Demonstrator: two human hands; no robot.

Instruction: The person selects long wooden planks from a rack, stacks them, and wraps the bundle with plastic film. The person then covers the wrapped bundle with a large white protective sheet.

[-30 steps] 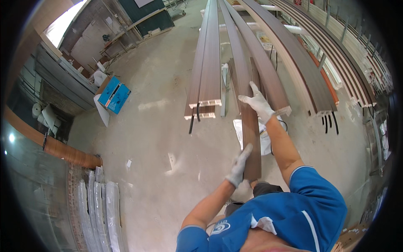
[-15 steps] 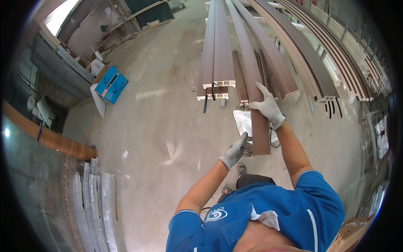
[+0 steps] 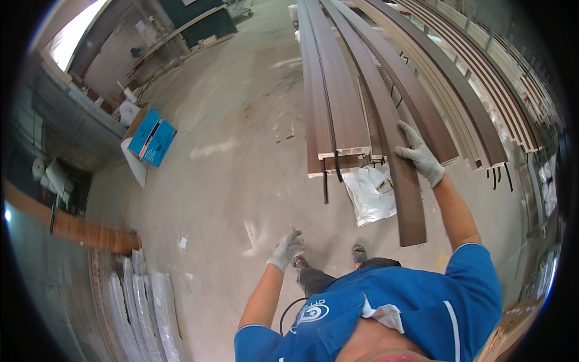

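The work looks part-done: the board (image 3: 411,211) lies among other boards (image 3: 342,108), its near end jutting out, seemingly unsettled. Right hand (image 3: 420,155) on its edge, grip unclear; left hand (image 3: 286,248) empty, fingers loose.

Matt, pale cloth covers my left grip (image 3: 286,248) and right grip (image 3: 425,163). The brown board (image 3: 409,208) at my right looks smooth, wood-toned, low in sheen. The white bag (image 3: 369,196) beside it is glossy, crinkled plastic. Near left, the bundles (image 3: 161,301) shine in wrinkled plastic film; the floor (image 3: 223,193) is matt, scuffed, concrete-like.
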